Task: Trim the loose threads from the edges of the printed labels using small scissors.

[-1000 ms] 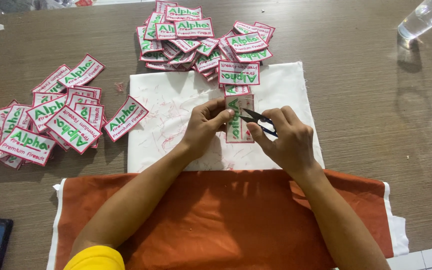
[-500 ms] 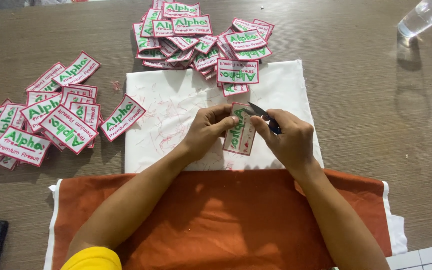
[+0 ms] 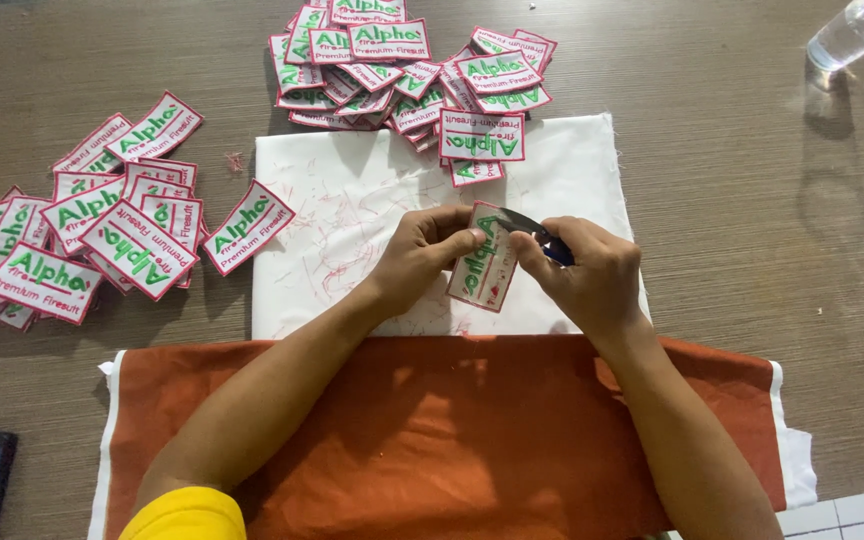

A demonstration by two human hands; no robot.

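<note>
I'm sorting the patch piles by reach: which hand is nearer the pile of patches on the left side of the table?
Left. The left hand holds a patch over the white cloth, closer to the left pile; the right hand, with small scissors, lies farther right.

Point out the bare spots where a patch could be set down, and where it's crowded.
Free: the bare white cloth left of the left hand, and the table right of the right hand. Crowded: the top patch pile and the left patch pile.
</note>
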